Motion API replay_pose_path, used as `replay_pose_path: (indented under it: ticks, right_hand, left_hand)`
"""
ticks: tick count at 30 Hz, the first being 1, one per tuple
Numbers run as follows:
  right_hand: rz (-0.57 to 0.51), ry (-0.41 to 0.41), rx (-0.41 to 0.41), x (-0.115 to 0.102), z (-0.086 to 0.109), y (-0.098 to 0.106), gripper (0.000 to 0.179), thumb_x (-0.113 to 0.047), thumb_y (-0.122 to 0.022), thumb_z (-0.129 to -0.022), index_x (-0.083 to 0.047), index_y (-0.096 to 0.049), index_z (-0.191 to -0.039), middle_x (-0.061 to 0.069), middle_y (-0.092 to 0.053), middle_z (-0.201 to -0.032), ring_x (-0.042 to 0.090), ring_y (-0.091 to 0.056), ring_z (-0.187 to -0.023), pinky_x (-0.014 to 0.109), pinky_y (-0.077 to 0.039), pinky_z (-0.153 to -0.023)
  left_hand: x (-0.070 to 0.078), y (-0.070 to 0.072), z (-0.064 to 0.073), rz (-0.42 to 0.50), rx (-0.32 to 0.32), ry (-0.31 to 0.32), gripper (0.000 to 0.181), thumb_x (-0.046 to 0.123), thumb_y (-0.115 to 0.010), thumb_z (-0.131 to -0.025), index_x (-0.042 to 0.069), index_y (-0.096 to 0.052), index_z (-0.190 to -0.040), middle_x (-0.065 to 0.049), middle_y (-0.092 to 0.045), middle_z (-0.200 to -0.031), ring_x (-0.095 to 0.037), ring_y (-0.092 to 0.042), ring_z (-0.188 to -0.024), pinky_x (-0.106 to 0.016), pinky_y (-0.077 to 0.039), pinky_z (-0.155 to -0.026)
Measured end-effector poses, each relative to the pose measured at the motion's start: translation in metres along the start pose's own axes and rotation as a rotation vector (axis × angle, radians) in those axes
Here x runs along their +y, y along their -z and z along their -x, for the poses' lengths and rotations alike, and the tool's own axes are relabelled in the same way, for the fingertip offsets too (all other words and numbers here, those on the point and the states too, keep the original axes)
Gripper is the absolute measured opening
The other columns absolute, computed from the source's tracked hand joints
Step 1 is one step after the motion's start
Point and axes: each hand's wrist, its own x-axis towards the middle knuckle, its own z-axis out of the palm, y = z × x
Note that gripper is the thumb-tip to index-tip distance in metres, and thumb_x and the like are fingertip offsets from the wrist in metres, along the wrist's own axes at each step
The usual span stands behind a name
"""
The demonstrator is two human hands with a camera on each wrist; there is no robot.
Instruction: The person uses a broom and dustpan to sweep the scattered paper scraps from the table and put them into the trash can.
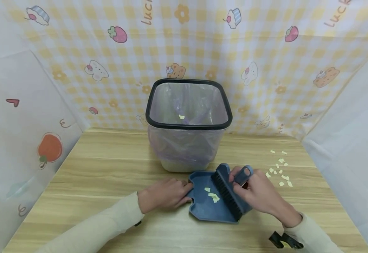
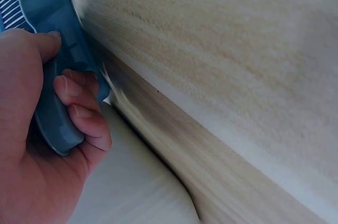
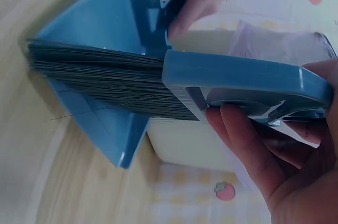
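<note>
A blue dustpan (image 1: pixel 202 207) lies on the table, its handle gripped by my left hand (image 1: pixel 166 194). In the left wrist view, the fingers of that hand curl round the dustpan handle (image 2: pixel 58 121). My right hand (image 1: pixel 259 191) holds a blue hand brush (image 3: pixel 237 76) by its handle. The brush's dark bristles (image 1: pixel 225 196) reach across the open side of the pan. Several pale yellow paper scraps (image 1: pixel 214 197) sit in the dustpan, left of the bristles. More paper scraps (image 1: pixel 281 172) are scattered on the table to the right of my right hand.
Behind the dustpan stands a trash bin (image 1: pixel 184 147) with a black rim and a clear bag liner; one scrap (image 1: pixel 181 116) shows inside. A patterned cloth (image 1: pixel 266 88) hangs behind the wooden table (image 1: pixel 114 158). White sheets close off both sides.
</note>
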Motion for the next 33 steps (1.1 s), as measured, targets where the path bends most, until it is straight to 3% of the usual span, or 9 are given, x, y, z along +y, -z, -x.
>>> replay_pose_path:
  ticks: [5,18,26,33]
  right_hand:
    - [0.05,-0.034,0.04,0.004,0.005,0.011,0.028,0.008,-0.071,-0.085,-0.018,-0.074,-0.096,-0.006,-0.075,-0.099,-0.003,-0.048,-0.057,0.024,-0.042,-0.049]
    - [0.17,-0.112,0.089,0.022,0.022,0.04,0.026,0.008,-0.074,-0.085,-0.016,-0.074,-0.095,-0.001,-0.075,-0.098,-0.001,-0.049,-0.058,0.027,-0.044,-0.054]
    - [0.218,-0.106,0.098,0.031,0.026,0.042,0.025,0.006,-0.077,-0.083,-0.016,-0.075,-0.093,-0.003,-0.077,-0.096,-0.002,-0.052,-0.063,0.027,-0.045,-0.056]
    - [0.233,-0.12,0.088,0.034,0.028,0.038,0.025,0.004,-0.078,-0.08,-0.017,-0.075,-0.092,-0.006,-0.075,-0.093,-0.003,-0.055,-0.067,0.026,-0.047,-0.056]
  left_hand:
    - [0.001,0.0,0.0,-0.017,0.007,-0.01,0.032,0.037,-0.059,-0.115,0.007,-0.066,-0.127,-0.003,-0.073,-0.102,-0.011,-0.069,-0.076,-0.029,-0.058,-0.07]
    - [0.001,0.001,0.0,-0.021,-0.015,0.006,0.035,0.037,-0.059,-0.116,0.007,-0.066,-0.132,-0.006,-0.075,-0.111,-0.012,-0.071,-0.081,-0.029,-0.06,-0.073]
    - [0.002,0.0,0.001,-0.022,-0.025,0.017,0.037,0.037,-0.057,-0.116,0.005,-0.065,-0.133,-0.006,-0.075,-0.11,-0.013,-0.072,-0.082,-0.03,-0.06,-0.074]
    - [0.002,0.0,0.002,0.049,-0.062,0.047,0.039,0.038,-0.051,-0.119,0.004,-0.063,-0.135,-0.005,-0.072,-0.107,-0.013,-0.071,-0.084,-0.031,-0.06,-0.077]
